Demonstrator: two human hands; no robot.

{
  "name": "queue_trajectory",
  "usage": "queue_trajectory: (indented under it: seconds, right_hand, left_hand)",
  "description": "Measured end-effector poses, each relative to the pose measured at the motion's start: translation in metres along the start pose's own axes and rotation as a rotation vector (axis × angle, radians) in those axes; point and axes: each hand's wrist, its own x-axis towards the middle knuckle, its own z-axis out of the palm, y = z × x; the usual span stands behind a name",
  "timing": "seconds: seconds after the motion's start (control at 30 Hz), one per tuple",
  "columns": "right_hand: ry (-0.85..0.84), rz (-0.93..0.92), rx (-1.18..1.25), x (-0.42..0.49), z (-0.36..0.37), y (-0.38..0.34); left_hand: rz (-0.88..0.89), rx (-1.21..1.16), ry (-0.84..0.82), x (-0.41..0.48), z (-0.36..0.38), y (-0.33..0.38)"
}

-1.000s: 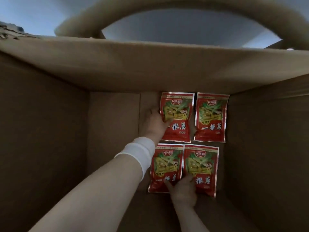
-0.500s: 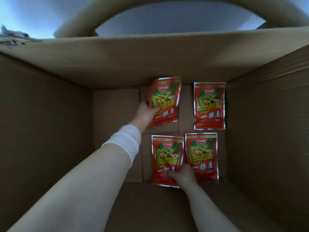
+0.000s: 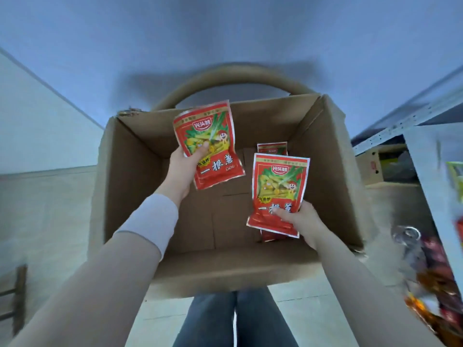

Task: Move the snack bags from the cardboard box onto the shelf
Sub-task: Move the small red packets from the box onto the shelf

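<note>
Step in hand, as I read it: lift-out, both hands loaded above the cardboard box (image 3: pixel 130 196) at frame centre. Left hand (image 3: pixel 181 169) pinched one red snack bag (image 3: pixel 210 146), thumb across its front. Right hand (image 3: pixel 300 221) gripped a second bag (image 3: pixel 279 194) by its lower edge. At least two more bags (image 3: pixel 271 148) lay partly hidden on the box floor behind it. Next move likely a swing to the shelf (image 3: pixel 426 156) at right edge, bags laid flat. Labels: large "一根葱"; logo characters too small to read.

Cardboard box (image 3: pixel 130 186) stands left of the shelf (image 3: pixel 423 156).
</note>
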Motion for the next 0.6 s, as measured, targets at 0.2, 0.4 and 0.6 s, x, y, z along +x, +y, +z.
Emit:
queue_trajectory:
  seconds: [0.2, 0.4, 0.6]
  right_hand:
    - [0.304, -0.163, 0.272, -0.11, -0.044, 0.03]
    - [0.548, -0.212, 0.469, -0.238, -0.111, 0.106]
    - [0.813, -0.244, 0.658, -0.37, -0.201, 0.243]
  left_hand:
    - [0.199, 0.102, -0.262, -0.084, 0.061, 0.046]
    - [0.315, 0.165, -0.529, -0.206, 0.162, 0.058]
    - [0.436, 0.216, -0.83, -0.377, 0.297, 0.01]
